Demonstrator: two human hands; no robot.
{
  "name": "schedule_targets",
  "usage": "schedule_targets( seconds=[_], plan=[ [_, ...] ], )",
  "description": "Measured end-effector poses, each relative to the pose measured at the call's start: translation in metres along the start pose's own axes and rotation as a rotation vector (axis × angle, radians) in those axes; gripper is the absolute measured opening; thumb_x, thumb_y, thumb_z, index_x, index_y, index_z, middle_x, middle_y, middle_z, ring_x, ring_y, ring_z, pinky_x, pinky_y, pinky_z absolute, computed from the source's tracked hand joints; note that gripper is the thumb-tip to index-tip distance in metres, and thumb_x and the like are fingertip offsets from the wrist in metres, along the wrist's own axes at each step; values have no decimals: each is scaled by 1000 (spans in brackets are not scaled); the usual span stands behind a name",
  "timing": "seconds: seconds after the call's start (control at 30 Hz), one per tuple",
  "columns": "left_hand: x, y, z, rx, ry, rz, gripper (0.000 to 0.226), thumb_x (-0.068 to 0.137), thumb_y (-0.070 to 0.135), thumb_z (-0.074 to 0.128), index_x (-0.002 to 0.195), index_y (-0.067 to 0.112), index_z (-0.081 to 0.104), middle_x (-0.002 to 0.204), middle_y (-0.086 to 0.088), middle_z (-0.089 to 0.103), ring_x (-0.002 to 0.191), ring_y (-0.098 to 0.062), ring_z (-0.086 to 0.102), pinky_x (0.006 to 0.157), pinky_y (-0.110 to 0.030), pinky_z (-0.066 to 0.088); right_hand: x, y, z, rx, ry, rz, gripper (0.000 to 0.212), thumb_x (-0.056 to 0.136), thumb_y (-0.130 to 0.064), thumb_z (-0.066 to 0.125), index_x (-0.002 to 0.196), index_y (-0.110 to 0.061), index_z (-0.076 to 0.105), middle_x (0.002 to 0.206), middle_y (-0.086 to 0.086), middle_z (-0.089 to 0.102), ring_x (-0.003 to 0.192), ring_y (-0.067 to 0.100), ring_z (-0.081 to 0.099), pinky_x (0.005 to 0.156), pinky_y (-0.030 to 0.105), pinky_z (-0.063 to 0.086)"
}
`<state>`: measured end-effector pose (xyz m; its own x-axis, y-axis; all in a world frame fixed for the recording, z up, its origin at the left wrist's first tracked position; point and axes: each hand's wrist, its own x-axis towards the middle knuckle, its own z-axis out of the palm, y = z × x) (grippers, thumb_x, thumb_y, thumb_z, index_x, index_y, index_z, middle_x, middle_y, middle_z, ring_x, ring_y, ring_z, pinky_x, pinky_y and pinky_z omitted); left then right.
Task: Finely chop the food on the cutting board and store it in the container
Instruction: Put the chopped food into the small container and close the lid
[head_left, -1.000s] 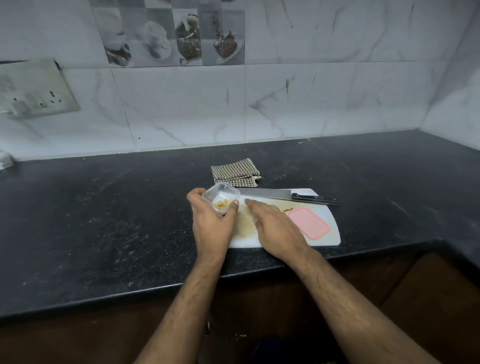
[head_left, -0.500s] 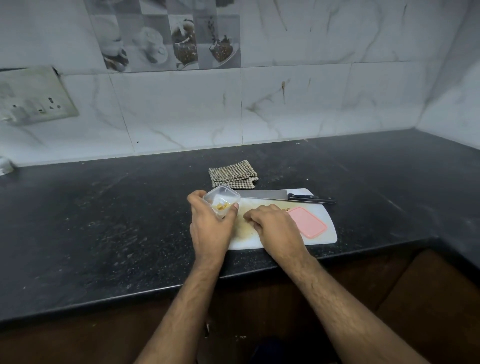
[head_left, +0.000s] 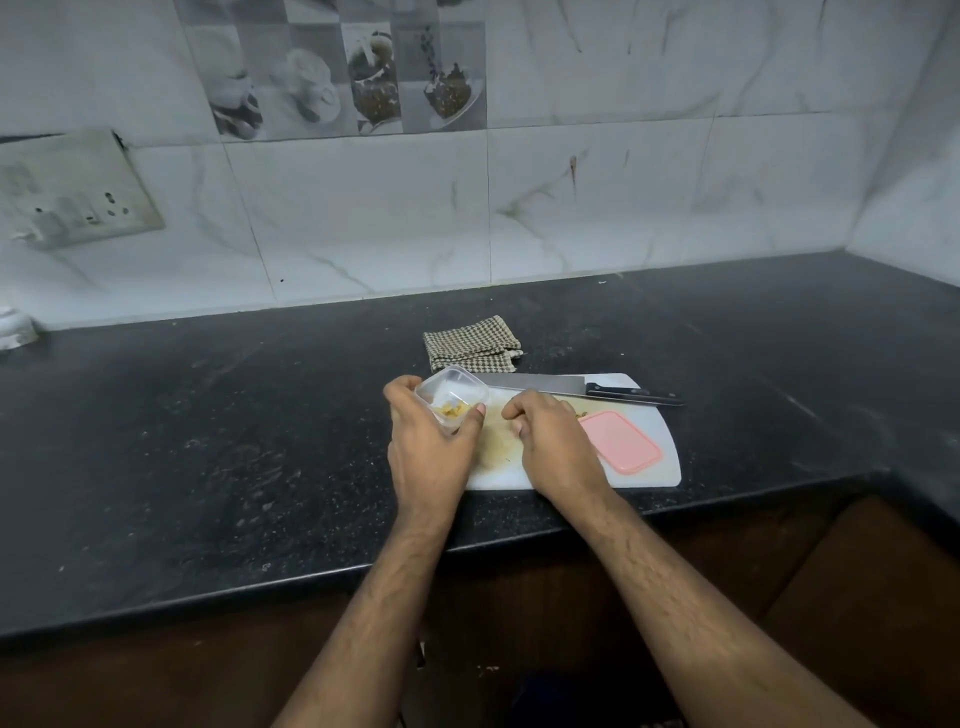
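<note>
My left hand (head_left: 428, 449) grips a small clear plastic container (head_left: 451, 396), tilted at the left edge of the white cutting board (head_left: 660, 470). A few yellowish chopped bits lie inside the container. My right hand (head_left: 553, 441) rests on the board with its fingers curled, close to the container's rim; whether it pinches chopped food is hidden. A pale smear of chopped food (head_left: 496, 441) lies on the board between my hands. The knife (head_left: 571, 387) lies flat along the board's far edge, handle to the right. A pink lid (head_left: 621, 440) sits on the board's right part.
A folded checked cloth (head_left: 470, 344) lies on the black counter (head_left: 208, 441) just behind the board. The counter's front edge runs right below the board. A tiled wall with a switch plate (head_left: 67, 192) stands behind, and a side wall closes the right corner.
My right hand's fingers have curled in from flat on the board and drawn slightly towards the container. My left hand keeps holding the container in the same place.
</note>
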<state>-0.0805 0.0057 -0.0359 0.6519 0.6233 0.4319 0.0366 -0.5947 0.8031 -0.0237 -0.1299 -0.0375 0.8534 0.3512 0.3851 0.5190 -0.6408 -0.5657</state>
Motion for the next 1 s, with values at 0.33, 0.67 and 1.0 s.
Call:
schedule_targets(
  seconds=[0.33,0.67,1.0],
  plan=[
    [1,-1,1,15,-2,11,72,81,42,84,125,19,33,124,-5,60,101,-24,66,82,-40,54,-12,2,-15,217,-206,-61,26,92,-17,70,112,-30,59,90,-11,65,82,4,59,79,23,51],
    [1,-2,1,-11,-43,27,72,81,39,85,127,18,34,127,-4,56,107,-23,63,85,-40,54,-13,-3,-16,221,-59,-115,16,101,-12,54,101,-27,48,95,-16,57,93,3,54,78,26,47],
    [-3,3,4,-17,-257,184,72,70,61,83,113,45,27,112,21,57,108,-4,60,104,-51,48,5,-19,-12,334,214,-119,25,100,-2,48,111,-20,60,110,-12,65,102,3,58,88,21,47]
  ],
)
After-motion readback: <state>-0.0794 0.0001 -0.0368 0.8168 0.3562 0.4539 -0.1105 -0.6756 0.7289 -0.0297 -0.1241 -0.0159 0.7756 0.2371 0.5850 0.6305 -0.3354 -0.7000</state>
